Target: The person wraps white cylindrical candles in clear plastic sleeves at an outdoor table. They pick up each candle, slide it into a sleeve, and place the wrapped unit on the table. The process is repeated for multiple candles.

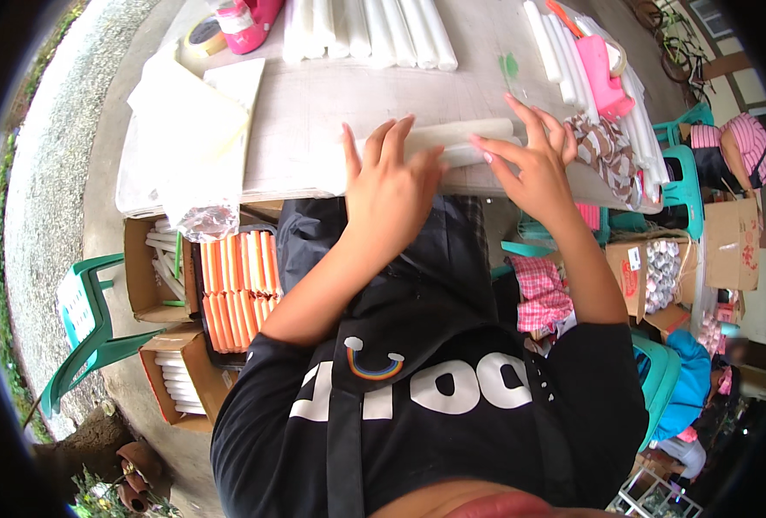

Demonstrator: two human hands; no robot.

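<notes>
Two white candle-like sticks [469, 133] lie side by side near the table's front edge, between my hands. My left hand [387, 190] is over their left end with its fingers spread; its thumb side is blurred and hides that end. At their right end, my right hand [530, 168] has its fingers apart, and the index fingertip and thumb come up against the nearer stick. Neither hand is wrapped round them. Whether the sticks have a clear wrapper cannot be told.
Rows of white sticks [366, 30] lie at the table's far side. Plastic sheets [202, 121] and a tape roll [206, 36] are left; a pink tape dispenser [603, 78] and a patterned cloth [607, 155] right. Below left stand a crate of orange sticks [238, 285] and cardboard boxes [180, 375].
</notes>
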